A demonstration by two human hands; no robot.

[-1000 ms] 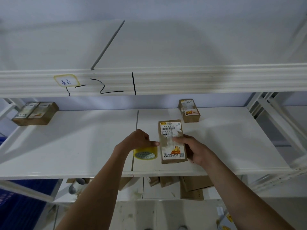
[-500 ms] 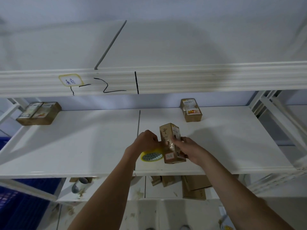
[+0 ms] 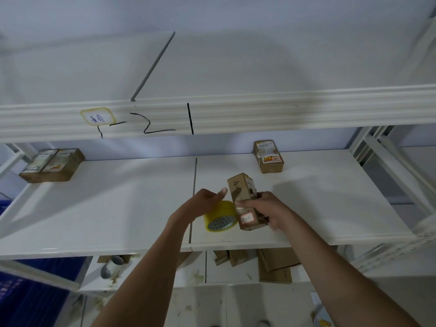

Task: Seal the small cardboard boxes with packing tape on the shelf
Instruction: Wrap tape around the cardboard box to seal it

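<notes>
My right hand [image 3: 266,207] grips a small brown cardboard box [image 3: 244,201], turned on its side over the front of the white shelf [image 3: 118,208]; a plain face with a black handwritten mark faces up. My left hand [image 3: 203,204] holds a yellowish roll of packing tape [image 3: 220,217] right beside the box, thumb stretched toward the box. Whether a tape strip joins roll and box is unclear. Another small labelled box [image 3: 269,156] lies at the back of the shelf. Two boxes [image 3: 53,165] sit side by side at the far left.
An upper shelf beam [image 3: 236,114] with a label and black marker lines hangs overhead. Flat cardboard pieces [image 3: 276,265] and a grey roll [image 3: 111,267] lie on the lower shelf. A blue crate [image 3: 28,298] stands at the lower left. Shelf uprights [image 3: 396,173] rise at the right.
The box has been turned from label-up onto its side, so a plain marked face now shows. The tape roll has tilted and dropped lower beside it.
</notes>
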